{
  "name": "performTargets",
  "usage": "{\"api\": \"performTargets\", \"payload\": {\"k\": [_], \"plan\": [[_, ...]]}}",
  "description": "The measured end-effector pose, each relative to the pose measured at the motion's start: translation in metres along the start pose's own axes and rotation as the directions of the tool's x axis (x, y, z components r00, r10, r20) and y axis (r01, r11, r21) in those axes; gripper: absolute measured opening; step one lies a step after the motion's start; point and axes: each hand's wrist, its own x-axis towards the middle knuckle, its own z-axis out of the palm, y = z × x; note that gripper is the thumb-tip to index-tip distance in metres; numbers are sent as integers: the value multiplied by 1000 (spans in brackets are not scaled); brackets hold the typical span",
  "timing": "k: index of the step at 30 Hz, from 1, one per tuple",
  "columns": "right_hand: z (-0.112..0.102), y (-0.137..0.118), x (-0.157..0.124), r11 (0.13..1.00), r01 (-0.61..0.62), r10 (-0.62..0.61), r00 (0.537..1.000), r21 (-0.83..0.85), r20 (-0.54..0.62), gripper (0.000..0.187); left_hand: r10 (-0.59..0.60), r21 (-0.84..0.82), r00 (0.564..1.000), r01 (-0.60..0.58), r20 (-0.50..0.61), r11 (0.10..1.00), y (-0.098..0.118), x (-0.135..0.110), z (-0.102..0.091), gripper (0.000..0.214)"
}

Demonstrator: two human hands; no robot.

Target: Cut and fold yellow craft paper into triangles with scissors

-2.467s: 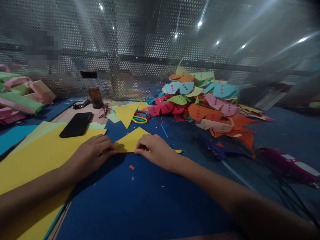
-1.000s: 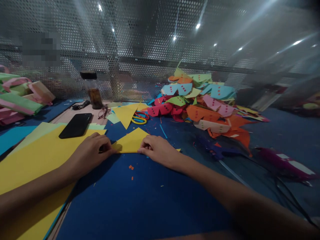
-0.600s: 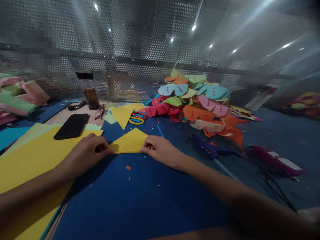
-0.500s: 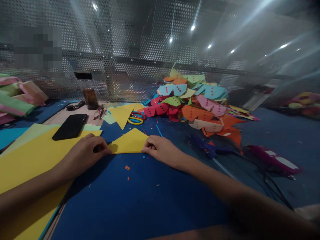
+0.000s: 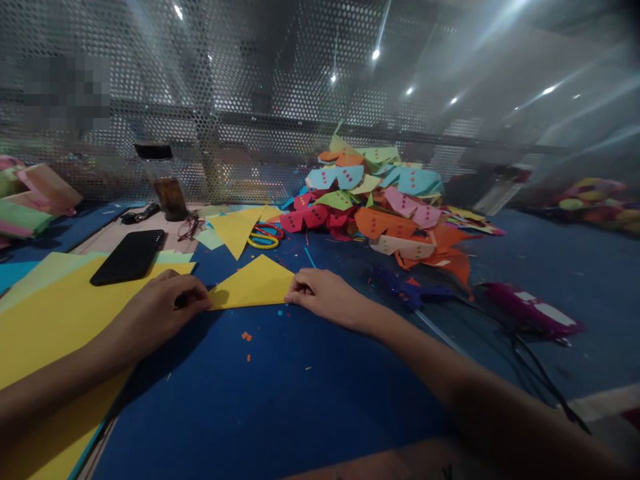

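Observation:
A yellow paper triangle [image 5: 253, 285] lies flat on the blue table [image 5: 280, 393]. My left hand [image 5: 160, 308] has its fingers curled and pinched on the triangle's left corner. My right hand [image 5: 323, 295] presses curled fingers on its right corner. Both hands rest on the table along the triangle's near edge.
Large yellow sheets [image 5: 55, 320] lie at the left with a black phone [image 5: 128, 257] on them. Behind are another yellow triangle [image 5: 235, 227], scissors [image 5: 264, 235], a dark jar [image 5: 165, 181] and a heap of coloured folded papers [image 5: 380, 200]. Glue guns [image 5: 415, 293] [image 5: 530, 313] lie at the right.
My hands have slid apart along the triangle's near edge, from nearer its middle to its two corners. The view has shifted a little to the right.

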Motion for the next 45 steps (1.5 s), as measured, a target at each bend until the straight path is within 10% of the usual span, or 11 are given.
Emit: {"api": "performTargets", "payload": {"k": [18,45], "plan": [[-13,7,-2,996,-62,67,996,-70,62,17,0,-46,1000,-1,-19,999,-1,1,2,24],[-21,18,-3,995,-57,66,991,-82,115,20,332,139,943,-331,19,933,14,-5,-4,29]]}}
